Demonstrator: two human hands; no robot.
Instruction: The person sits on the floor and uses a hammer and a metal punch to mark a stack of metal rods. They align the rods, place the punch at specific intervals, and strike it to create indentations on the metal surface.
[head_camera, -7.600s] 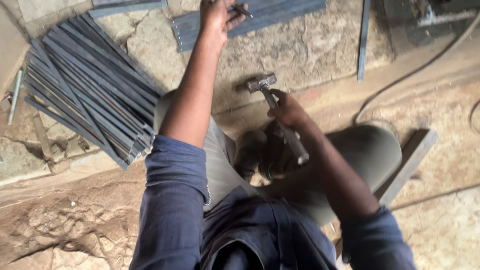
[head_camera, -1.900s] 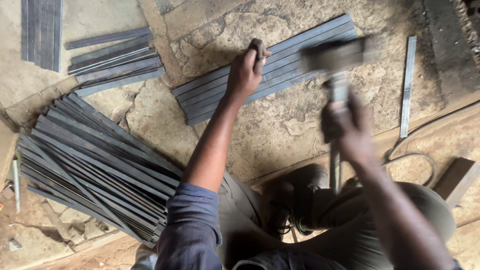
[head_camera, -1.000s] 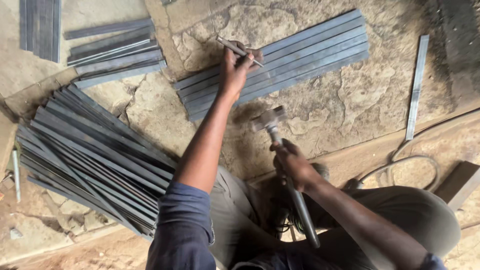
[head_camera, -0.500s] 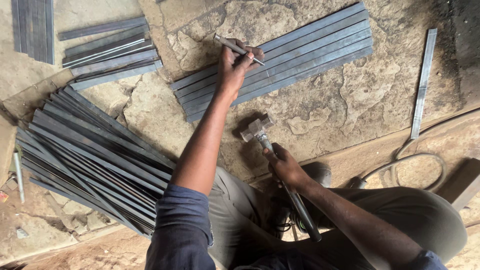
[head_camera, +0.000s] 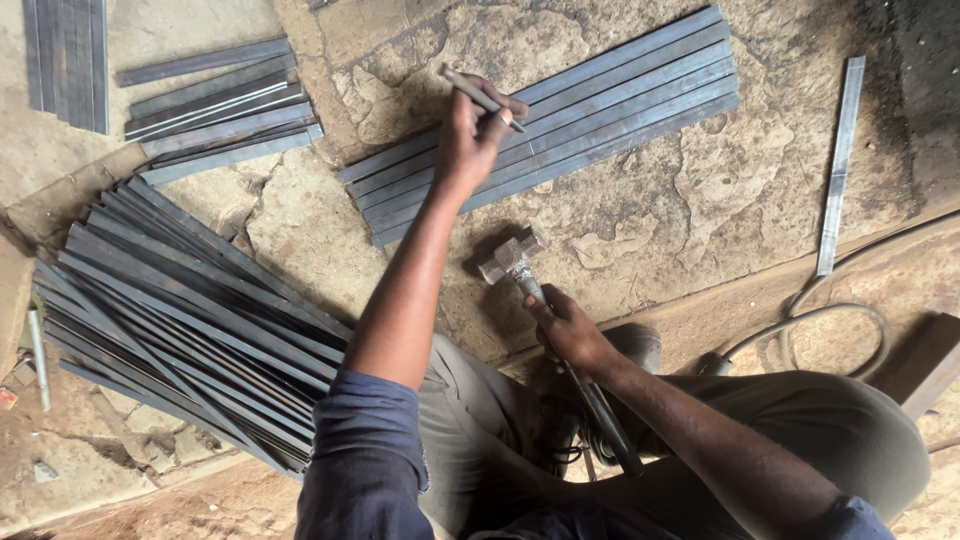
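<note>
In the head view, the left hand grips a thin chisel, tip on the row of flat steel strips beneath its fingers. The right hand clasps a hammer, its head lying below and right of the chisel, handle running back toward the body.

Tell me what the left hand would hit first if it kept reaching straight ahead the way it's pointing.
Probably the row of flat metal strips directly under and ahead of the left hand, which grips a thin metal rod. Height above them is unclear.
</note>
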